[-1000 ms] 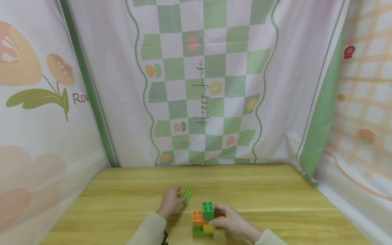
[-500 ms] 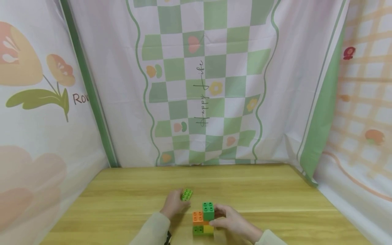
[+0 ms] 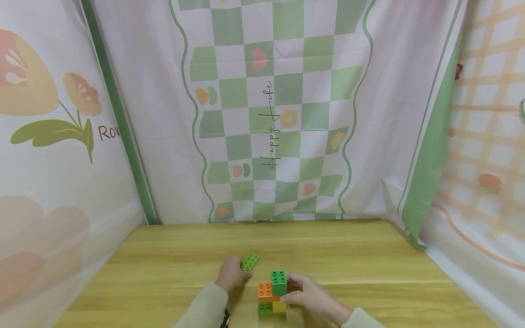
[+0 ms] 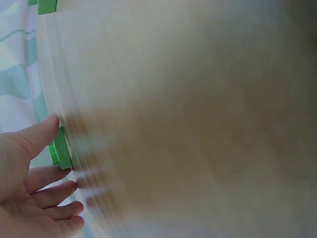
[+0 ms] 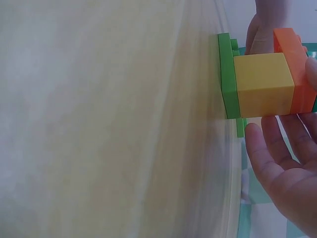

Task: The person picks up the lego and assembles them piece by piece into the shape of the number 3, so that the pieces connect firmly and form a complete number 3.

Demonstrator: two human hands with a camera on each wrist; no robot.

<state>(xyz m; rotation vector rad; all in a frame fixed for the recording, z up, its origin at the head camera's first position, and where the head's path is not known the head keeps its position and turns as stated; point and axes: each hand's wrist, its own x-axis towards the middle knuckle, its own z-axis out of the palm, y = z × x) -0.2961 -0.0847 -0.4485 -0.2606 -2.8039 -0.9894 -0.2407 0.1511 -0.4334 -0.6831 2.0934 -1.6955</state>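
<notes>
Light-green brick (image 3: pixel 250 261) in one hand, brick stack (image 3: pixel 272 295) in the other

Flat and studded, the light-green brick lies on the wood-grain counter (image 3: pixel 336 250), farther from the person than the stack and a little to its left. The left hand (image 3: pixel 233 273) pinches it: in the left wrist view the thumb is at one end, the index finger at the other, with the remaining fingers spread beside it.

The right hand (image 3: pixel 309 296) grips the stack from its right side, thumb bent in against the orange layer and fingers round the back. At the bottom of the stack is a green base (image 3: pixel 265 312); a yellow block (image 5: pixel 264 84) sits on its right half, leaving studs bare on the left. Over the yellow lies an orange brick (image 3: pixel 264 291), jutting left, and a dark-green block (image 3: pixel 279 283) tops its right end, studs up.

Pale sleeves (image 3: pixel 203 307) cover both forearms, and a dark band (image 3: pixel 225 318) shows at the left wrist. Behind the counter hangs white cloth (image 3: pixel 373 159) printed with green checks and the words "Happy Life".
</notes>
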